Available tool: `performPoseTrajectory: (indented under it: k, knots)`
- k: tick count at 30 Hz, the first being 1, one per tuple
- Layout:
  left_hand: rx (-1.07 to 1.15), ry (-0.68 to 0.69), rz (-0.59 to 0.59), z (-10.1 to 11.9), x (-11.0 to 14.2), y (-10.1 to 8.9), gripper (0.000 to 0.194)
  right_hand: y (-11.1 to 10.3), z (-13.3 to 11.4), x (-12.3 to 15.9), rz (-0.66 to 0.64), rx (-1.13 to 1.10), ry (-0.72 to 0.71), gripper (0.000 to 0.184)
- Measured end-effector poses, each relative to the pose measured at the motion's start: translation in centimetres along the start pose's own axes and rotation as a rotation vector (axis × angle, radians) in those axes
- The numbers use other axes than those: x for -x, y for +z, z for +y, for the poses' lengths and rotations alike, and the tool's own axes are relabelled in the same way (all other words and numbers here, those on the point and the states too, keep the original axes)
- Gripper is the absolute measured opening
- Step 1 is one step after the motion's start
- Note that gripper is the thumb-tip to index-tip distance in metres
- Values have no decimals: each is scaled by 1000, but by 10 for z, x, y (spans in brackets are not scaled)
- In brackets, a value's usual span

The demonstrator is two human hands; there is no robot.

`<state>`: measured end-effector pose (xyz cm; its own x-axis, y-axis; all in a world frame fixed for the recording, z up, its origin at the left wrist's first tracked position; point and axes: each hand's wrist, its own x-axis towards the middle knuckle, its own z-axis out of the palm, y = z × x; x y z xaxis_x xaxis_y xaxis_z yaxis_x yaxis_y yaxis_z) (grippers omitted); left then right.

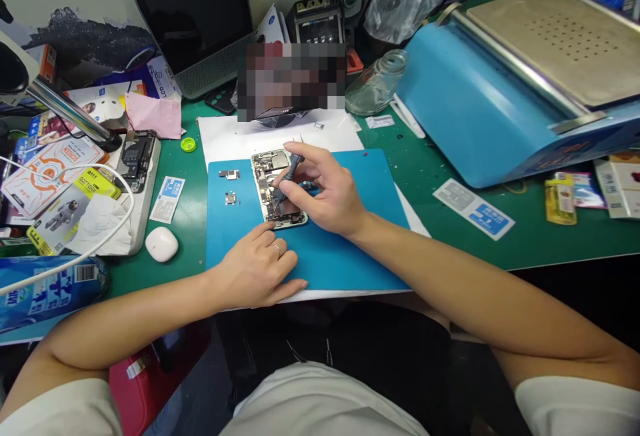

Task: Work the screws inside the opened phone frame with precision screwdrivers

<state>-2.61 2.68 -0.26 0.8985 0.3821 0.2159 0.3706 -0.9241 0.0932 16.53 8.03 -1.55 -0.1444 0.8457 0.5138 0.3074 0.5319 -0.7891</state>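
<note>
An opened phone [268, 179] with its inner parts bare lies on a blue mat [360, 249]. My right hand [327, 189] is closed in a pinch around a dark grey screwdriver [294, 168], whose tip points down at the phone's lower part. At the phone's near edge, the index finger of my left hand [260, 266] touches the frame. That hand rests on the mat with its thumb stretched out and the other fingers loosely bent. Two small metal phone parts, an upper one [229, 174] and a lower one [231, 198], lie left of the phone.
White paper [225, 139] lies under the mat. Left are another opened phone [137, 156], a white earbud case [161, 244], boxes and a lamp arm [70, 109]. A glass jar [377, 83] and a large blue machine [465, 103] stand at the right.
</note>
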Motion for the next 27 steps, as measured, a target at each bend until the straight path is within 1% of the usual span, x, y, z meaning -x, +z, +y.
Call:
performPoseTrajectory:
  k: [10,16,21,27]
  knots:
    - [7,-2,3,0,-2,-1,41,-1,-1,0,-2,13,8,45]
    - [8,-4,3,0,-4,0,42,0,-2,0,-35,-29,55,45]
    - [8,-9,-3,0,-2,1,41,1,-1,0,-13,-12,38,44]
    - [-6,-8,20,0,-1,-1,41,-1,0,-1,1,-18,21,45]
